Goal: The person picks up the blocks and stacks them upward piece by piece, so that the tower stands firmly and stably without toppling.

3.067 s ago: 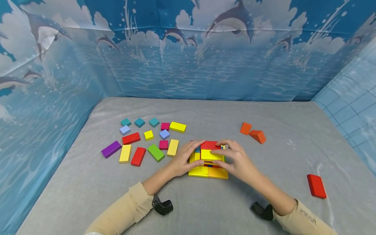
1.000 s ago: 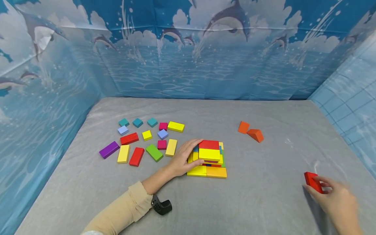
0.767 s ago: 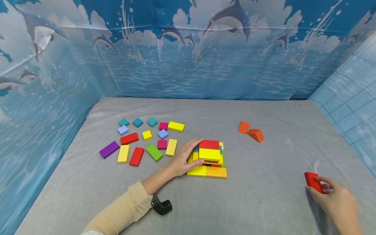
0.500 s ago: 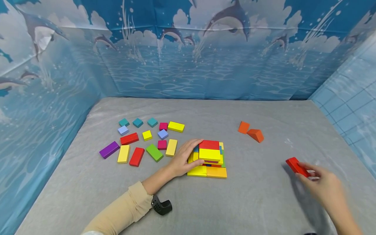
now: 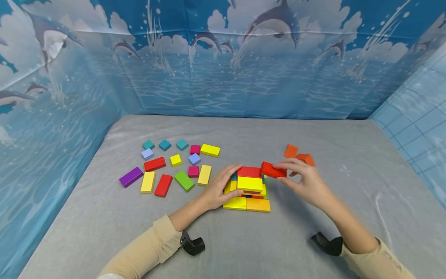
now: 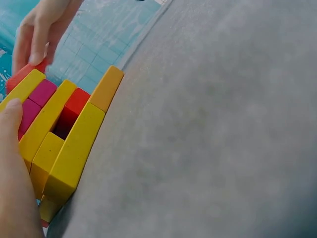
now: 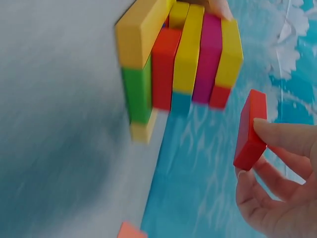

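Note:
In the head view a layered stack of coloured wooden blocks [image 5: 258, 205] stands mid-table, with a red block [image 5: 249, 171] and a yellow block [image 5: 249, 184] lying on top. My left hand [image 5: 216, 190] rests against its left side, thumb at the front and fingers toward the back. My right hand [image 5: 308, 184] pinches another red block [image 5: 273, 169] between thumb and fingers. That block is held in the air, at about the height of the stack's top and just right of it. In the right wrist view the held red block [image 7: 251, 131] is apart from the stack.
Left of the stack lie several loose blocks, among them a purple block [image 5: 131, 177], a green block [image 5: 184, 181] and a yellow block [image 5: 210, 150]. Two orange blocks [image 5: 290, 150] lie behind my right hand. A dolphin-print curtain [image 5: 223, 77] borders the grey table.
My right hand left the stack, took hold of the red block at the far right, lifted it and carried it left beside the stack's top. My left hand stays at the stack.

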Tool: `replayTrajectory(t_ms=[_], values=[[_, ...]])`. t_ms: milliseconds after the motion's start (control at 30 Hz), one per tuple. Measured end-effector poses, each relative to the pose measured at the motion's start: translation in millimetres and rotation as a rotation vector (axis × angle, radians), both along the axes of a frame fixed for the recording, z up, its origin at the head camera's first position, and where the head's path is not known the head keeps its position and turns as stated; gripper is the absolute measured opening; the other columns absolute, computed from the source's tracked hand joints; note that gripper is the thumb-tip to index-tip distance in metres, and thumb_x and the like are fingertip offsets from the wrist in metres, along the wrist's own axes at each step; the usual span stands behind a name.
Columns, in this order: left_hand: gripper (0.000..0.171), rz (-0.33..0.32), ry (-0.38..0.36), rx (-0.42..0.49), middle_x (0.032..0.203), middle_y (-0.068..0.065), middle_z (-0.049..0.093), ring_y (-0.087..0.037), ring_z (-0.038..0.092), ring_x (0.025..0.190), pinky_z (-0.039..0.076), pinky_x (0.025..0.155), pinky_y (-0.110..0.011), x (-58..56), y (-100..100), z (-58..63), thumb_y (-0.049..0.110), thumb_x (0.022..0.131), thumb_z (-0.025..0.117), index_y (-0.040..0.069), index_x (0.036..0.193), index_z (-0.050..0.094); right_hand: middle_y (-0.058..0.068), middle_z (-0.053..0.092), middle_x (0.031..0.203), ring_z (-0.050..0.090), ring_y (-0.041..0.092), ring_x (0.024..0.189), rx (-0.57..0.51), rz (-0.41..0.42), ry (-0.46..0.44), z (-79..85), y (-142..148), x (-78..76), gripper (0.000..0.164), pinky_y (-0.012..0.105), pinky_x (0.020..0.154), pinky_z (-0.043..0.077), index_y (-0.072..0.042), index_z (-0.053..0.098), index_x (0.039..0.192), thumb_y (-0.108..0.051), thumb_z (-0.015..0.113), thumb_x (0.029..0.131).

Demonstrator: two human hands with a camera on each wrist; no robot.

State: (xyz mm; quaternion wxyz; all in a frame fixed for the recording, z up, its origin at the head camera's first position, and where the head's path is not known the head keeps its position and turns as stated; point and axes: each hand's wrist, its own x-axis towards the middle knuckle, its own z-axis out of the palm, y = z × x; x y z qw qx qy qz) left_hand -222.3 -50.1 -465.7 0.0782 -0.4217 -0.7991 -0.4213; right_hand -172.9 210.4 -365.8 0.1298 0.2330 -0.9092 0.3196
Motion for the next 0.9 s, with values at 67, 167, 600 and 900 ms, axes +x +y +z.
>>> replayTrajectory(t_ms=[67,167,600,900], values=[[0.075,-0.001,-0.008,-0.003,0.141,-0.008,0.035,-0.021,0.035,0.127,0.030,0.104,-0.040,0.0,-0.4,0.1,0.061,0.089,0.035,0.010,0.143,0.026,0.009,0.062,0.106,0.055,0.018,0.090,-0.005,0.054,-0.021,-0.6,-10.5,-7.0,0.037,0.026,0.066,0.049,-0.005,0.066,0.107,0.003,0.074,0.071],[0.075,-0.004,-0.030,-0.005,0.142,-0.008,0.034,-0.021,0.035,0.127,0.030,0.104,-0.041,0.3,-0.9,0.7,0.061,0.088,0.035,0.012,0.144,0.022,0.009,0.061,0.108,0.056,0.020,0.091,-0.009,0.116,-0.046,-2.5,-22.5,-14.8,0.035,0.031,0.068,0.050,-0.005,0.066,0.108,0.002,0.072,0.074],[0.073,-0.010,-0.011,-0.009,0.140,-0.009,0.036,-0.022,0.037,0.124,0.032,0.102,-0.041,0.1,-1.0,1.0,0.060,0.089,0.034,0.015,0.145,0.019,0.012,0.060,0.113,0.055,0.024,0.098,-0.032,0.154,-0.104,-7.6,-41.1,-23.5,0.031,0.041,0.072,0.050,-0.004,0.066,0.109,-0.002,0.070,0.078],[0.074,-0.006,-0.028,-0.011,0.140,-0.009,0.036,-0.022,0.037,0.124,0.033,0.102,-0.041,0.6,-0.8,0.9,0.061,0.089,0.034,0.016,0.146,0.018,0.008,0.061,0.112,0.055,0.020,0.097,-0.111,0.190,-0.111,-14.7,-36.0,-28.4,0.030,0.037,0.072,0.049,-0.005,0.065,0.110,-0.006,0.069,0.080]])
